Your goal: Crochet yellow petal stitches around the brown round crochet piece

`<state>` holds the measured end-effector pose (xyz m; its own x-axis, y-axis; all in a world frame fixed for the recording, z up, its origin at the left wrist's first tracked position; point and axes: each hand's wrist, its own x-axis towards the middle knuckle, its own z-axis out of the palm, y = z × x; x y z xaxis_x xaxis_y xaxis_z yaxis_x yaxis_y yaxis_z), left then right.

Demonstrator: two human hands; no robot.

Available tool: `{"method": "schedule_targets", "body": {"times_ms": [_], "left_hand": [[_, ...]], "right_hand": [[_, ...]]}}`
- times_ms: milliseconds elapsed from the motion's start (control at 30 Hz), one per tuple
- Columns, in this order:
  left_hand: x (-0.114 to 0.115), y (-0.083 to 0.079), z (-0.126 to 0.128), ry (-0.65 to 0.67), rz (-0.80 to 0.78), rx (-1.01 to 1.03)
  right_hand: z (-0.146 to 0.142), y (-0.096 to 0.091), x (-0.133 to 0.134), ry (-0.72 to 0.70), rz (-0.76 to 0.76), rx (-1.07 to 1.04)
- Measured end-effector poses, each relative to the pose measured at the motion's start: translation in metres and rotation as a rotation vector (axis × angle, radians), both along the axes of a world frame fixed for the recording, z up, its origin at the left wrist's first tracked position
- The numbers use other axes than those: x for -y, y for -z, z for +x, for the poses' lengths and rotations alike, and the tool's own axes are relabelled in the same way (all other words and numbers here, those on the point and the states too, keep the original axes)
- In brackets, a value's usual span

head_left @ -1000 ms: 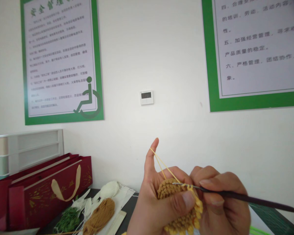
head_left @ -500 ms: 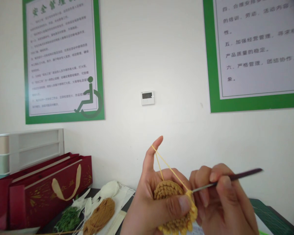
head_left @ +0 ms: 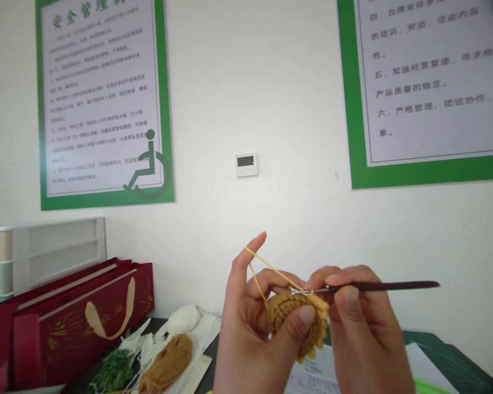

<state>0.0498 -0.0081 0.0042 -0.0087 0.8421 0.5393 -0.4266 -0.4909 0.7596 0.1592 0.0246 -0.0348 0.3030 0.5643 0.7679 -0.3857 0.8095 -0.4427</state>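
Note:
My left hand (head_left: 257,323) pinches a round crocheted piece (head_left: 283,313), brown with a yellow edge, between thumb and fingers. Its index finger points up, and a strand of yellow yarn (head_left: 273,266) loops over it and runs down to the piece. In my right hand (head_left: 361,317) is a crochet hook (head_left: 388,285) with a dark handle, held nearly level between thumb and fingers. The hook's metal tip lies at the top edge of the piece, by the yellow stitches. Part of the piece is hidden behind my left thumb.
At the left are dark red gift bags (head_left: 86,323) and a drawer unit (head_left: 61,251). Brown yarn (head_left: 166,364), green yarn (head_left: 113,372) and white yarn (head_left: 183,320) lie beside them. A green cutting mat (head_left: 439,353) and printed paper (head_left: 312,377) lie under my hands. Posters hang on the wall.
The crochet hook has swung from slanting up to nearly level, its tip moving left over the top edge of the piece. My right hand has shifted left, and the crocheted piece has tilted.

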Motion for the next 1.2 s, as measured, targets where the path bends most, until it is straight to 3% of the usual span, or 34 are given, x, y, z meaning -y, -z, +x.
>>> {"method": "schedule_targets", "body": {"times_ms": [267,667,1200], "left_hand": [[0.005,-0.005,0.003,-0.112,0.002,0.050],[0.000,-0.001,0.000,-0.062,0.012,0.069],[0.000,-0.002,0.000,-0.099,0.007,0.048]], "right_hand": [[0.008,-0.005,0.004,0.081,0.009,-0.006],[0.012,-0.007,0.005,0.080,0.038,0.016],[0.015,-0.005,0.006,0.106,0.108,0.092]]}}
